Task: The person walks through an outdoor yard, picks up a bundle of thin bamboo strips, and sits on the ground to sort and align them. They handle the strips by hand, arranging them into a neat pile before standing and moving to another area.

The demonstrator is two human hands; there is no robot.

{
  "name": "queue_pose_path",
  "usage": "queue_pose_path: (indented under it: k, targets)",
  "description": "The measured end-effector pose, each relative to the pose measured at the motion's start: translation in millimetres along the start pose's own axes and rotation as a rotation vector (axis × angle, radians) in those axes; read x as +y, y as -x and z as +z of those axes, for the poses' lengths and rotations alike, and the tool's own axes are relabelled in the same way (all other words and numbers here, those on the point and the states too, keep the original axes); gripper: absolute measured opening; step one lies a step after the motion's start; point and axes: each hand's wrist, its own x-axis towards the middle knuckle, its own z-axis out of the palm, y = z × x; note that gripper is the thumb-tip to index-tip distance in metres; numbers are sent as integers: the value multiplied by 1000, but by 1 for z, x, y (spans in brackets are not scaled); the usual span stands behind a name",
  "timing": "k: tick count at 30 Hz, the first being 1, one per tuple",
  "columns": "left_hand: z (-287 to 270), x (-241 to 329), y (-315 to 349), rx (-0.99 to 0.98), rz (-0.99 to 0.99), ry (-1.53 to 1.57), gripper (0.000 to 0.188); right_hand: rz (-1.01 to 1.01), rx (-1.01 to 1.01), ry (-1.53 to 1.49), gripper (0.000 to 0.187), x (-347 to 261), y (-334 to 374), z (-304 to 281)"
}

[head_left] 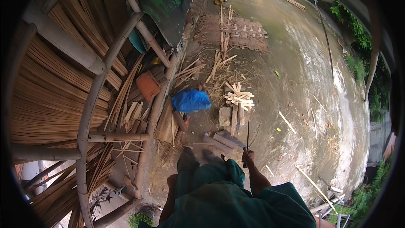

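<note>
My right hand (248, 157) is closed round the handle of a long, dark-bladed knife (248, 136), held with its blade pointing away from me, right of my knees. My left hand (172, 180) is low beside my left leg; its fingers are too small and dim to make out. Ahead of the knife, a pile of pale split bamboo pieces (239, 97) lies crosswise over a block and short boards (234, 120). Flat brown pieces of wood (223, 140) rest on the ground near my feet, just left of the blade.
A blue plastic bag (191, 101) sits left of the pile. Further left, a bamboo frame (90, 97) holds many long strips (55, 88), with an orange basket (147, 85) inside its edge. A woven mat (244, 33) lies ahead; loose sticks (287, 122) are scattered on the right.
</note>
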Motion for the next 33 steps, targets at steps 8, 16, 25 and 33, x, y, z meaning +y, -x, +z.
queue_pose_path:
  k: [8, 16, 25, 33]
  targets:
    - [-61, -6, -81, -9, -239, 686, 27, -264, -170, 702, 43, -7, 43, 45]
    - [-117, -58, -140, 72, 80, 622, 22, -111, 1, 395, 45, -43, 78, 110]
    - [-145, -107, -150, -313, -129, 1215, 21, 221, 271, -745, 43, -54, 49, 126]
    - [-108, -116, -192, -424, -172, 1263, 22, -211, -100, 799, 40, -93, 111, 143]
